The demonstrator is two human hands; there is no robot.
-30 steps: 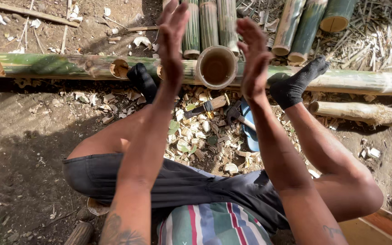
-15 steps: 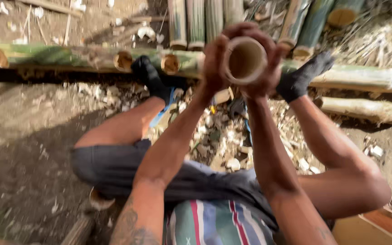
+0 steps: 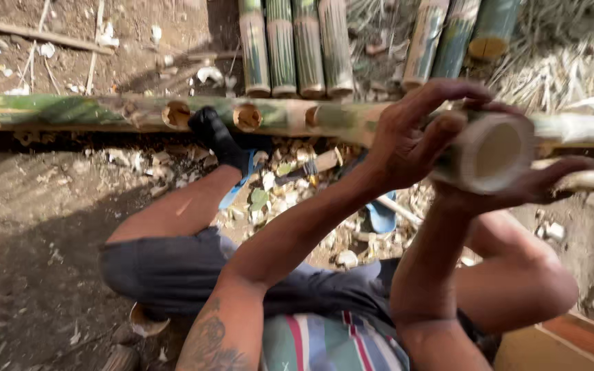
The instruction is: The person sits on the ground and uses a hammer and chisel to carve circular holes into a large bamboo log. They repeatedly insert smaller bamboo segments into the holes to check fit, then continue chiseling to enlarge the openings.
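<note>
Both hands lift a short bamboo tube above the long bamboo pole: left hand fingers wrap over its top, right hand cups beneath; a firm, level grip seems wise

head-worn view, looking steeply down, close

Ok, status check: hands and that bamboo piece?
Both hands on bamboo tube. Left hand over top, right hand underneath. Tube lifted, open end toward camera. Nothing blocking.
</note>
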